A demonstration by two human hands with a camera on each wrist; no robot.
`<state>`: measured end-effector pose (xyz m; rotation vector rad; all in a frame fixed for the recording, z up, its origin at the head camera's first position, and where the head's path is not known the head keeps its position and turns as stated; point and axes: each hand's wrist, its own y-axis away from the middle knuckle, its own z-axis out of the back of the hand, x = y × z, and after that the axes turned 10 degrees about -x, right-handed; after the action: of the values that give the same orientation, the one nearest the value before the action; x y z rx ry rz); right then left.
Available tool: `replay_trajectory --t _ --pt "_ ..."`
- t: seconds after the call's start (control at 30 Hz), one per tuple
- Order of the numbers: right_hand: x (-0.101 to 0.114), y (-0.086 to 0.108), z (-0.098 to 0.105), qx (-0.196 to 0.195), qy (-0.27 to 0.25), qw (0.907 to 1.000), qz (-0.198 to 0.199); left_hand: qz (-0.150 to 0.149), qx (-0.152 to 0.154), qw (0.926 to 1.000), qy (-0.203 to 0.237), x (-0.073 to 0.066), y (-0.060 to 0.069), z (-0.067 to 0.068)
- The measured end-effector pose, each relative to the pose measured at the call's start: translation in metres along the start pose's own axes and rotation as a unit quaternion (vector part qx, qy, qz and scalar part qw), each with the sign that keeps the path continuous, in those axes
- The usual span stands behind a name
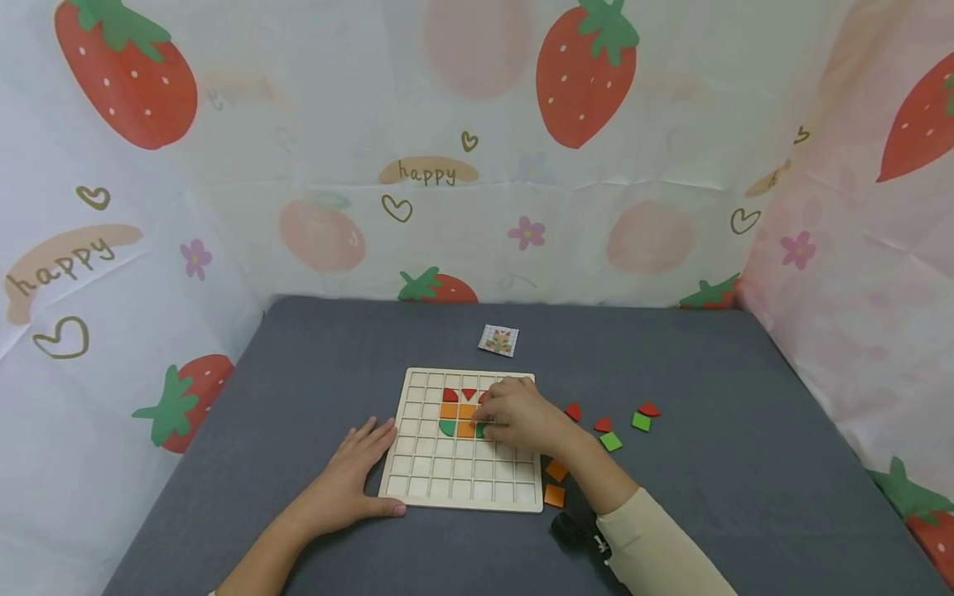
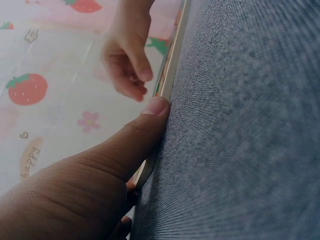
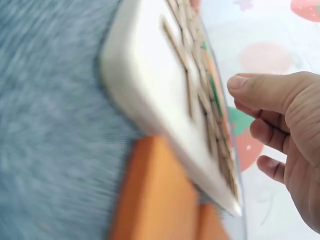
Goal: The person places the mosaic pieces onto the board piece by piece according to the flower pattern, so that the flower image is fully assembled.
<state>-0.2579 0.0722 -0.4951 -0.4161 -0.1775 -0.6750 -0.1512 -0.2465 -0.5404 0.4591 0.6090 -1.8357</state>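
Note:
A wooden grid board [image 1: 420, 487] lies on the cloth-covered table, with red, orange and green pieces in several of its cells. My left hand [image 1: 344, 473] rests against the board's left side, its fingers at the left edge and its thumb at the near left corner. Over the right part of the coloured pieces hovers my right hand [image 1: 519, 416], covering some cells. In the right wrist view its fingers [image 3: 270, 134] are loosely bent and no piece shows between thumb and fingers. An orange square [image 1: 448, 410] and a red triangle [image 1: 469, 394] sit in the grid.
A small pattern card [image 1: 498, 340] lies behind the board. Right of the board are loose red pieces [image 1: 573, 411], green squares [image 1: 611, 441] and orange squares [image 1: 555, 496]. A black object [image 1: 570, 530] is by the right sleeve. Strawberry-print cloth [image 1: 335, 149] surrounds the table.

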Motion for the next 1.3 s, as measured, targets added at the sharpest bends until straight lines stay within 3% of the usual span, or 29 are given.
replay_trajectory --t 0.3,0.73,1.1,1.3 --pt "0.005 0.009 0.033 -0.039 0.018 0.9989 -0.019 -0.004 -0.005 1.0000 -0.005 0.001 -0.001 0.000" --pt "-0.006 0.042 0.068 -0.099 0.053 0.9933 -0.028 -0.006 -0.006 0.9999 -0.008 0.002 -0.003 0.000" --pt "-0.016 0.072 0.076 -0.100 0.068 0.9915 -0.049 -0.005 -0.004 1.0000 -0.006 0.001 -0.002 0.000" --pt "-0.022 0.086 0.073 -0.100 0.046 0.9931 -0.040 -0.002 -0.001 1.0000 -0.004 0.002 -0.002 -0.001"
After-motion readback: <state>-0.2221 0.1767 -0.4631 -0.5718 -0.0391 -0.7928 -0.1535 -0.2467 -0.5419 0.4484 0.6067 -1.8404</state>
